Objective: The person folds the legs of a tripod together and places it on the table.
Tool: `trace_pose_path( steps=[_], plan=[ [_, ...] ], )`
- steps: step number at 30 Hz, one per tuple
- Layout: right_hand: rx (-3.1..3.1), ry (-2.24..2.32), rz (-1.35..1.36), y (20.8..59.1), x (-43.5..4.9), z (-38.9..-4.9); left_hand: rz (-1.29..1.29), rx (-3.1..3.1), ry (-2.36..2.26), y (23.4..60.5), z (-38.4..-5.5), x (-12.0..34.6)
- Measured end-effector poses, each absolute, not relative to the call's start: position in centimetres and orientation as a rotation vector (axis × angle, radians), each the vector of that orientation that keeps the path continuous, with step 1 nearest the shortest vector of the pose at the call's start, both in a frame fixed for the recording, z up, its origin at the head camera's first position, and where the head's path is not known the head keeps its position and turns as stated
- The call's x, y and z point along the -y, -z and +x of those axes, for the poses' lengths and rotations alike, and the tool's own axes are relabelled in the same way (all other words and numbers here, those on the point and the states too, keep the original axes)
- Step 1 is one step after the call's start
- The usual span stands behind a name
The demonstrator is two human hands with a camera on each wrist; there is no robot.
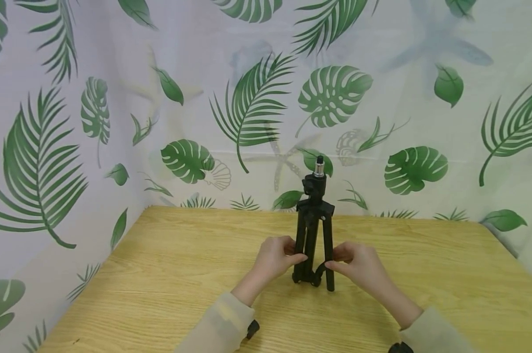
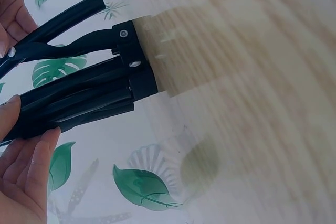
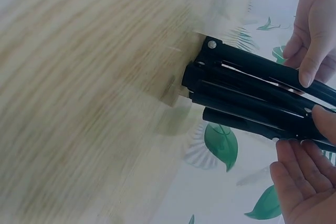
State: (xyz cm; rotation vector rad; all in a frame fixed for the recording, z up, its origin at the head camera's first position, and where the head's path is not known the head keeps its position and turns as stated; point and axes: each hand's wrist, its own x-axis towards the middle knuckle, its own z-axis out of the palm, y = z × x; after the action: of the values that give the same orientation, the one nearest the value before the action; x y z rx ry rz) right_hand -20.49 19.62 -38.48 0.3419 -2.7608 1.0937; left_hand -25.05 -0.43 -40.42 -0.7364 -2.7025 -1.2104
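A black tripod stand [image 1: 311,230] stands upright near the middle of the table, its legs mostly folded together. At its top a silver stud with a black tip [image 1: 319,167] pokes up from the collar. My left hand [image 1: 272,257] pinches the left leg between thumb and fingers. Opposite it, my right hand [image 1: 360,264] grips the right leg [image 1: 329,260], which angles a little out from the centre. In the left wrist view a curved brace [image 2: 89,43] links that leg to the riveted bottom bracket [image 2: 137,61]. The right wrist view shows the other legs [image 3: 247,95] lying close together.
The wood-grain table [image 1: 173,274] spreads around the stand. Behind it hangs a white curtain [image 1: 257,191] printed with green leaves, with another leafy stretch along the left side. Dark wrist-camera parts [image 1: 253,329] show beside the cuffs.
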Motion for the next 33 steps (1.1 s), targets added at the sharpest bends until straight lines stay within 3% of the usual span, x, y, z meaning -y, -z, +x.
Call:
trace_pose_path(
  steps=[33],
  plan=[
    [2.724,-1.117,0.297,38.86,-18.77,-20.80,-0.718,2.677,1.239,40.65,-24.97,0.32]
  ],
)
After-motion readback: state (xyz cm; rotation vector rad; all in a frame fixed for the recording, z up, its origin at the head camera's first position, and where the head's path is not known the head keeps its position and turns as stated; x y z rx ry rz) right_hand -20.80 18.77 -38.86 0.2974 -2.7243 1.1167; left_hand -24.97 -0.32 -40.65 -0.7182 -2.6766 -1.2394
